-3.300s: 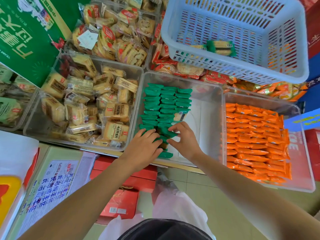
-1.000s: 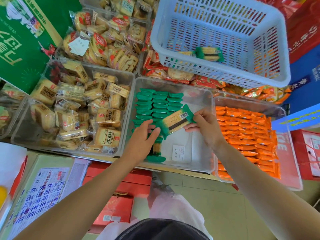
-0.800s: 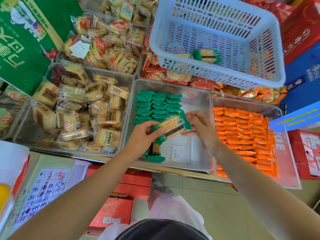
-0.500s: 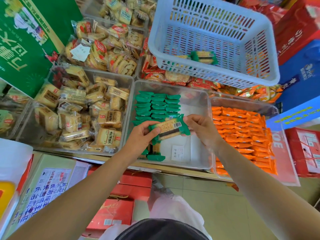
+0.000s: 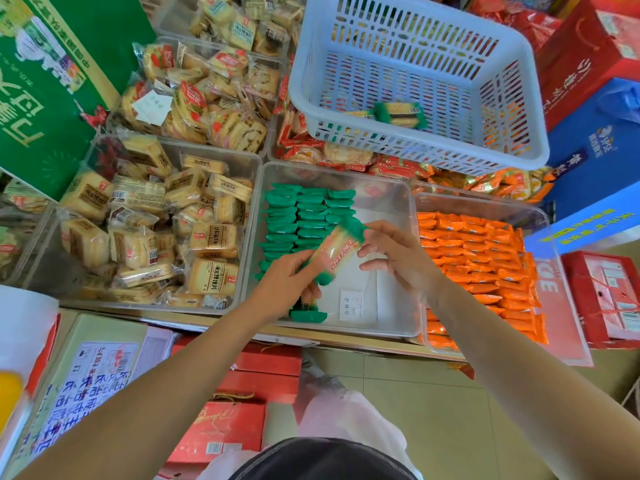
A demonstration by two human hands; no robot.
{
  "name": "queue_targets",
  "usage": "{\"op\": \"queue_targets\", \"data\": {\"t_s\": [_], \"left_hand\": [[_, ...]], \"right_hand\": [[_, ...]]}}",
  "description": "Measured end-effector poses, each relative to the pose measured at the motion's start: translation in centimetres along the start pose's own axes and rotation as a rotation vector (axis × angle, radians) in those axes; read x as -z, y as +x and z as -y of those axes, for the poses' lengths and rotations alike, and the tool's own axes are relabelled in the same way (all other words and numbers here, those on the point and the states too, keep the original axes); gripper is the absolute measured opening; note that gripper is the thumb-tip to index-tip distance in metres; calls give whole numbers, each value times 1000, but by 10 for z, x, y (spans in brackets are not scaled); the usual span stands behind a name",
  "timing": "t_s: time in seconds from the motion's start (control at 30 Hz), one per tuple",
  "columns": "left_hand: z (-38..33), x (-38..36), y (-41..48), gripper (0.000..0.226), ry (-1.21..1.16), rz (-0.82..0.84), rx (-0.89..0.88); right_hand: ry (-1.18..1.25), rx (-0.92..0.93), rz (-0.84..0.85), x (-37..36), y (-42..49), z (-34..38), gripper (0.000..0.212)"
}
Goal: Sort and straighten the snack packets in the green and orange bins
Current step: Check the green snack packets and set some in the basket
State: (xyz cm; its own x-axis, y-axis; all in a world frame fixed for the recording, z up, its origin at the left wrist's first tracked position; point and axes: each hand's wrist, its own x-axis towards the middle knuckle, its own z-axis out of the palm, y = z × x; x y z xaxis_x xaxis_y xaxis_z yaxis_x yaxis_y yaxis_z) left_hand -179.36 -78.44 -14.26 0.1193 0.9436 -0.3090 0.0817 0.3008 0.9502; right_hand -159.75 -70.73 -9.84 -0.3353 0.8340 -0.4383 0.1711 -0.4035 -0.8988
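Note:
A clear bin in the middle holds rows of green snack packets standing on edge along its left side. To its right a second clear bin is packed with rows of orange packets. Above the green rows I hold one green-ended cracker packet, tilted, its printed face up. My left hand grips its lower end. My right hand is at its upper end, fingertips touching it. A small white label lies on the bare bin floor.
A pale blue slotted basket rests on the bins behind, with a green packet inside. A bin of beige cracker packs sits left. Red boxes stand on the floor below, and red and blue cartons at the right.
I lifted one green packet out of the rows with both hands and turned it over, so the printed face now shows instead of the barcode side.

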Motion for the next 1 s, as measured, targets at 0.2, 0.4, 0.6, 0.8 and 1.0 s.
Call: {"op": "queue_targets", "data": {"t_s": [0.2,0.4,0.6,0.8,1.0], "left_hand": [[-8,7,0,29,-307,19,118],[0,14,1,20,-335,-76,71],[0,15,5,39,90,-258,-151],[10,15,6,55,583,-232,-228],[32,6,6,61,1335,106,-86]], "right_hand": [[73,-20,-76,1,4,-3,15],[140,-55,-120,-3,6,-4,9],[365,-206,-29,-8,9,3,24],[57,-66,-231,3,20,0,45],[-327,213,-173,17,21,-10,31]]}}
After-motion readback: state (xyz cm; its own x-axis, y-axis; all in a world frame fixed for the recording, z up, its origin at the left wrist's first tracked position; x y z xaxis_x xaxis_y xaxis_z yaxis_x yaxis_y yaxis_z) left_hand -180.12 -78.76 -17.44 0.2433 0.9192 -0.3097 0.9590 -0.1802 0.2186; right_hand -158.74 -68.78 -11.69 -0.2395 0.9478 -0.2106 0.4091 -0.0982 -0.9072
